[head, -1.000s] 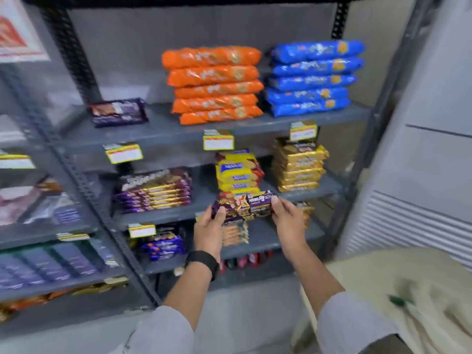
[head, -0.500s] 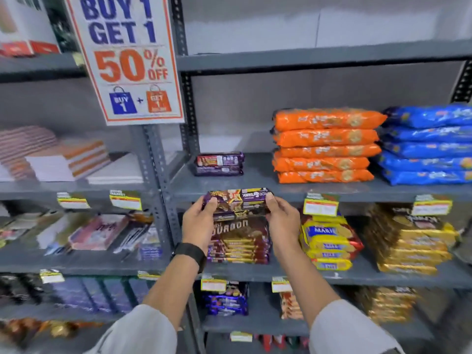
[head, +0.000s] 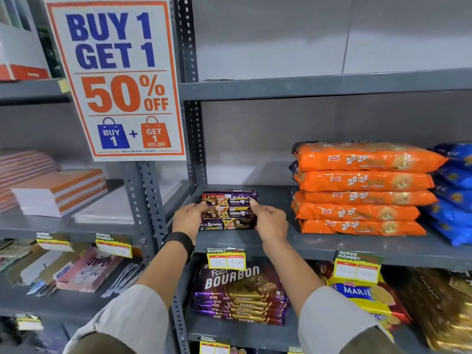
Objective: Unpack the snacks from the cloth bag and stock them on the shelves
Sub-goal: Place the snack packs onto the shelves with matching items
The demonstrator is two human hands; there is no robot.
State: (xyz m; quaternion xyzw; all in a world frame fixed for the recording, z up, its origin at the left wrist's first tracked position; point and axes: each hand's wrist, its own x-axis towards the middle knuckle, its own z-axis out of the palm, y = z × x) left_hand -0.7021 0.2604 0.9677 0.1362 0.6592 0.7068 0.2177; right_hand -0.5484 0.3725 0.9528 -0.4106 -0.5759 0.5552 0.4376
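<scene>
Both hands grasp the Hide & Seek packets point(head: 228, 212) by their ends, left hand point(head: 188, 218) at the left end, right hand point(head: 271, 220) at the right, on the grey shelf point(head: 319, 245) left of the orange packs point(head: 362, 189).

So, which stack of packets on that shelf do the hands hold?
The purple Hide & Seek packets, at the shelf's left end. The left hand and right hand grip its ends; the orange stack stands untouched.

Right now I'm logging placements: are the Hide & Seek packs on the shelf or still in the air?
On the shelf: the Hide & Seek packs lie flat, stacked, both hands gripping their ends.
</scene>
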